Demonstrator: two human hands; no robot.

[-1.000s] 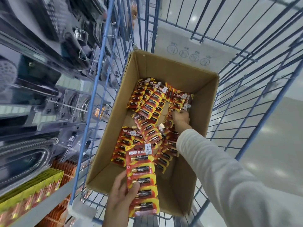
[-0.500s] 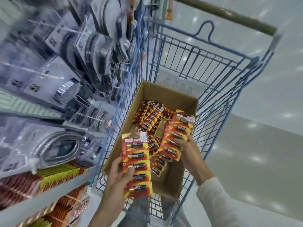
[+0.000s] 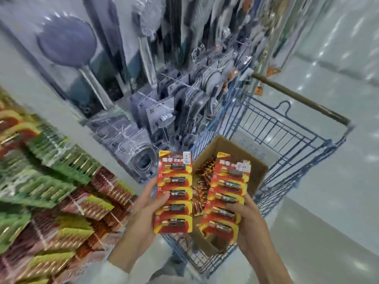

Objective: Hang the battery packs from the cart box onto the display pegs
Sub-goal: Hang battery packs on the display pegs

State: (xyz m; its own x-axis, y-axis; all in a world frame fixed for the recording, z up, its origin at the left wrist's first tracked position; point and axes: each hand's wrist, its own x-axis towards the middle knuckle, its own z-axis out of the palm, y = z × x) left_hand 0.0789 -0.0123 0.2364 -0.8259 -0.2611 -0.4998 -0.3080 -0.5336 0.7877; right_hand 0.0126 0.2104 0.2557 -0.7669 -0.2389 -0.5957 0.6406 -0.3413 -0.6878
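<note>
My left hand (image 3: pixel 141 212) grips a red and yellow strip of battery packs (image 3: pixel 175 194) by its lower left side, held upright. My right hand (image 3: pixel 249 226) holds a second strip of battery packs (image 3: pixel 226 196) of the same kind, tilted slightly right. Both strips hang over the near end of the cardboard box (image 3: pixel 258 171), which sits in the blue wire cart (image 3: pixel 291 140). More battery packs (image 3: pixel 202 181) lie loose in the box between the two strips. Green and red battery packs (image 3: pixel 67 181) hang in rows on the display at lower left.
Packaged shower heads and hoses (image 3: pixel 143 158) hang on the shelving behind the cart's left side. The cart's handle (image 3: pixel 297 99) points away at upper right. Shiny white floor (image 3: pixel 328 201) lies to the right of the cart.
My right hand has lifted its strip out of the box and level with the left one. My view has swung up and left, bringing the battery display into sight.
</note>
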